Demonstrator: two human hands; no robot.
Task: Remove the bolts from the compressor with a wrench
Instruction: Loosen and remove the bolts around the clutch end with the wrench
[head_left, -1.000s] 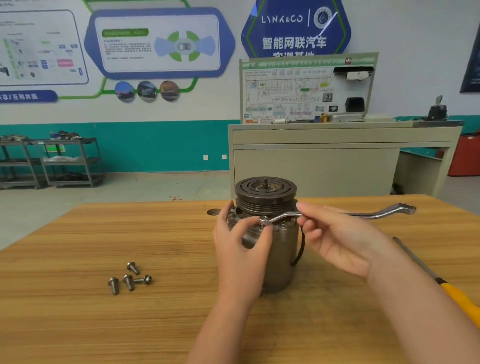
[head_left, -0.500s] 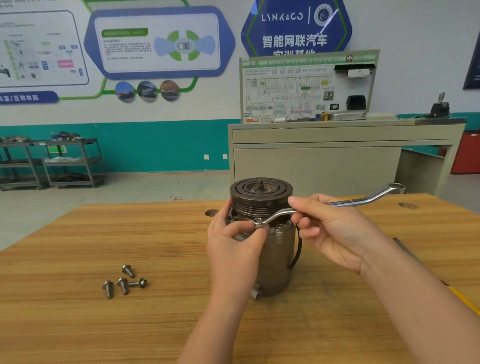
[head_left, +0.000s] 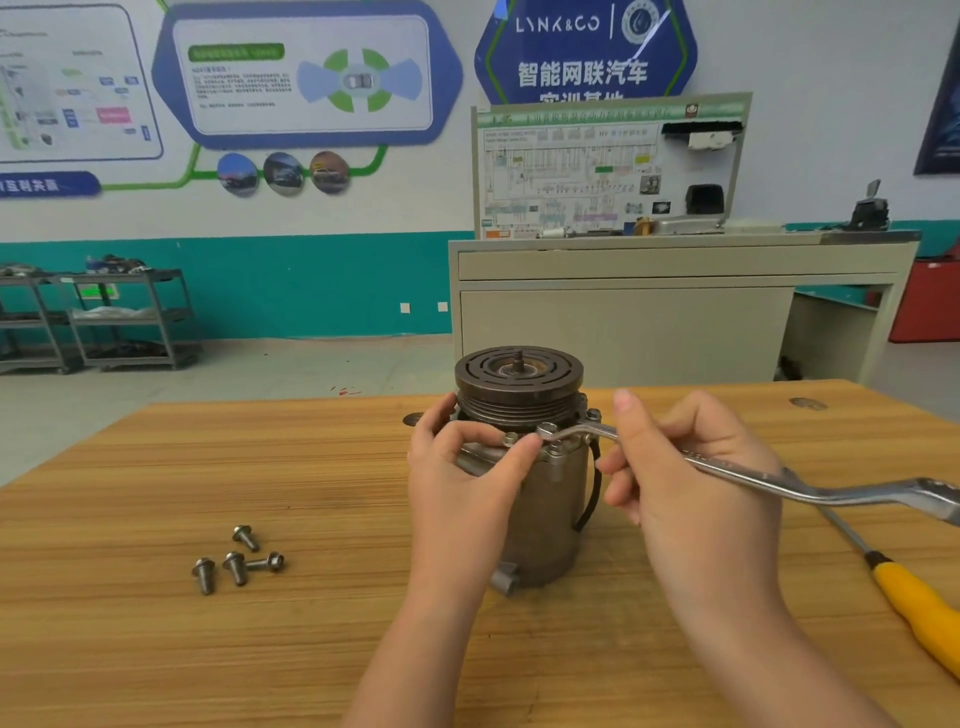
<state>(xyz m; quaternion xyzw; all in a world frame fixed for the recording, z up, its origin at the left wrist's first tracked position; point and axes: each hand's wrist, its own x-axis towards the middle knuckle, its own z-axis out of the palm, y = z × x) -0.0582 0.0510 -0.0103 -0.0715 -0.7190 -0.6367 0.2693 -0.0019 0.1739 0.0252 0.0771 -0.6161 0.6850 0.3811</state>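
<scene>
While seated on the flange, needs only a flat, steady swing.
Tabletop (head_left: 156, 519): wooden, filling the lower half of the frame; carries everything named below.
Compressor (head_left: 550, 499): upright at frame centre, pulley end up; best kept pinned down so the body cannot turn with the tool.
Wrench (head_left: 737, 470): offset ring type, running from the flange out to the right edge of the frame; ring end sits over a bolt head on the near rim of the flange. Worth keeping level and pressed fully down, since a tilted ring would likely slip off the hex.
Right hand (head_left: 685, 478): fingers curled round the shank close to the ring end. Judged short on leverage there; better moved further out along the handle if the bolt resists.
Left hand (head_left: 462, 483): cupped against the housing, fingertips pressing near the ring end. Steadies both body and tool; should stay clear of the swing.
Screwdriver (head_left: 914, 603): yellow handle, lower right, idle, under the wrench's far end.
Loose bolts (head_left: 236, 564): four, lower left, well apart from the compressor; good spot for the next one.
Remaining bolts: at least two more heads visible on the flange; exact count cannot be told.
</scene>
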